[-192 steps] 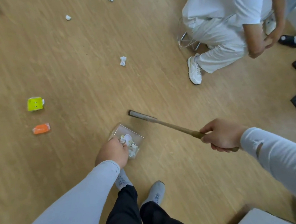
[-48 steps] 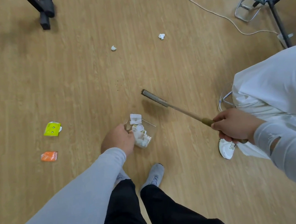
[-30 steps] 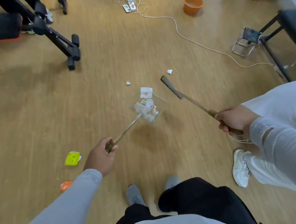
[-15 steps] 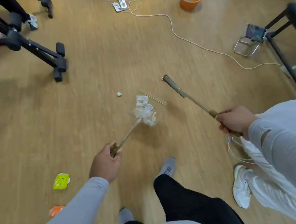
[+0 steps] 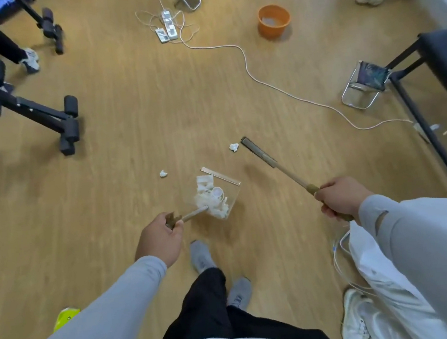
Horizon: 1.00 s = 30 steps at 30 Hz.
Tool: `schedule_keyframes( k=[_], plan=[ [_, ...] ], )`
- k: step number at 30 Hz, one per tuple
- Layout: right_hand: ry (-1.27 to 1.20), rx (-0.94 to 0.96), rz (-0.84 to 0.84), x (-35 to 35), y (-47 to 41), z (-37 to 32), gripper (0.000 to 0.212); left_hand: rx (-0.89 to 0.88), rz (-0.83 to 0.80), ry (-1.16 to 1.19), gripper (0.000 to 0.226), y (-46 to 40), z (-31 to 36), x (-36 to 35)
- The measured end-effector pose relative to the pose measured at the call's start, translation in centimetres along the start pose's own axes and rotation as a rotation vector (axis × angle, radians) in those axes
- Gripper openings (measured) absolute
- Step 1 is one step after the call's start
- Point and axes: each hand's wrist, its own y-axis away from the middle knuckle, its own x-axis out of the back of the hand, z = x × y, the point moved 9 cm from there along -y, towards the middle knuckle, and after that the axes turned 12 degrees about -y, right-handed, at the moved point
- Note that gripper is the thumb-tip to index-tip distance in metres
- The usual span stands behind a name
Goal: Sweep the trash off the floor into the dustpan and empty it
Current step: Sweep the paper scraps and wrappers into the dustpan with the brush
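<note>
Wooden floor below me: my left hand grips the clear dustpan full of paper, my right hand clasps the broom; tilting it could spill scraps before the orange bin.

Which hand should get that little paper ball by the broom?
The right hand. It holds the broom, whose head lies right beside the paper ball. The left hand holds the dustpan, already full of scraps and farther from the ball, so it should probably just catch.
</note>
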Motion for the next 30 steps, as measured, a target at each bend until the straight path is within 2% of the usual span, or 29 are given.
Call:
schedule_keyframes(
  k=[4, 15, 19, 25, 30],
  plan=[
    [0.046, 0.0, 0.0, 1.1, -2.4, -3.6, 0.016, 0.019, -0.005, 0.008, 0.034, -4.6, 3.6, 0.2],
    [0.111, -0.008, -0.034, 0.9, -9.5, -13.4, 0.022, 0.074, -0.146, -0.038, 0.018, -15.2, 9.7, -1.9],
    [0.134, 0.001, -0.031, 0.5, -12.4, -16.6, 0.015, 0.147, -0.168, -0.009, 0.014, -17.9, 11.0, -2.8],
    [0.194, 0.014, -0.062, 0.0, -17.1, -20.2, 0.019, 0.207, -0.222, -0.035, 0.015, -20.5, 13.4, -4.3],
    [0.243, 0.027, -0.117, -0.9, -20.6, -22.6, 0.023, 0.237, -0.189, -0.071, 0.016, -20.5, 14.5, -5.1]
  ],
)
